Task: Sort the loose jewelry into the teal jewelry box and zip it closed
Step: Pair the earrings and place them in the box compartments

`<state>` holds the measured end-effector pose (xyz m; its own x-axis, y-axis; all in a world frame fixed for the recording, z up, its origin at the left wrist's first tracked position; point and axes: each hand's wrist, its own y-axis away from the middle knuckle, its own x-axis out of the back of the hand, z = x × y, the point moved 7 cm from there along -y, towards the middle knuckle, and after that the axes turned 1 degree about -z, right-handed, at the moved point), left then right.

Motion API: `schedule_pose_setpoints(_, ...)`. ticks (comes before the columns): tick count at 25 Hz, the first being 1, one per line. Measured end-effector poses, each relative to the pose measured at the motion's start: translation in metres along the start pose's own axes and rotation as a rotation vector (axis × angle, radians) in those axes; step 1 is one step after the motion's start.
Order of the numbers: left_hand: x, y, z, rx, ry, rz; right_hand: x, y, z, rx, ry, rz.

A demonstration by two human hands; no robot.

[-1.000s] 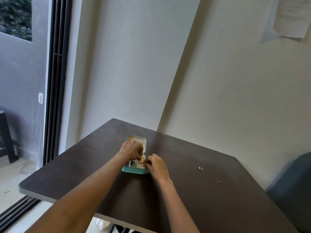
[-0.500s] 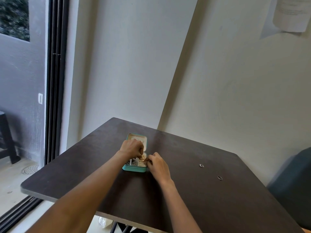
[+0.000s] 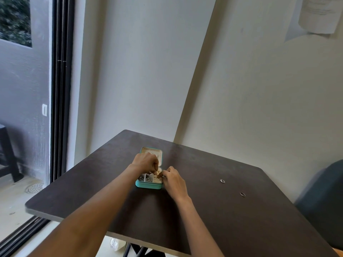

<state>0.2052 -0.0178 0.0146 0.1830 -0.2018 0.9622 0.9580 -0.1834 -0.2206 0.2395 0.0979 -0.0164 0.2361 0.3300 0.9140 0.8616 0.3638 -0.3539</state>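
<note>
The teal jewelry box (image 3: pixel 148 185) lies open on the dark table (image 3: pixel 213 210), its cream-lined lid (image 3: pixel 150 151) tipped back. Small silver pieces sit in its front-left compartments. My left hand (image 3: pixel 146 162) hovers over the box with fingers curled and pinched above the back compartments. My right hand (image 3: pixel 173 179) rests at the box's right edge, fingertips pinched over the right compartment; a small gold-coloured piece seems to be between the two hands, too small to tell which holds it. Two loose rings (image 3: pixel 222 181) (image 3: pixel 242 194) lie on the table to the right.
The table stands in a wall corner. A sliding glass door (image 3: pixel 61 108) is to the left and a dark teal chair (image 3: pixel 323 206) to the right. A paper sheet (image 3: pixel 319 13) hangs on the wall.
Both hands stay over the open box with only slight finger movement. The view has shifted a little.
</note>
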Motion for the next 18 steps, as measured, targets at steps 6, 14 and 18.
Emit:
schedule_pose_setpoints(6, -0.002, 0.000, -0.002, 0.025, 0.031, -0.005, -0.002, 0.000, 0.003, -0.045, -0.017, -0.010)
schedule_pose_setpoints(14, -0.010, -0.005, -0.009, 0.160, 0.188, -0.019, -0.011, 0.001, 0.009, -0.059, -0.034, -0.062)
schedule_pose_setpoints(18, -0.018, -0.011, -0.011, 0.208, 0.193, -0.046, -0.011, -0.001, 0.011, -0.067, -0.047, -0.047)
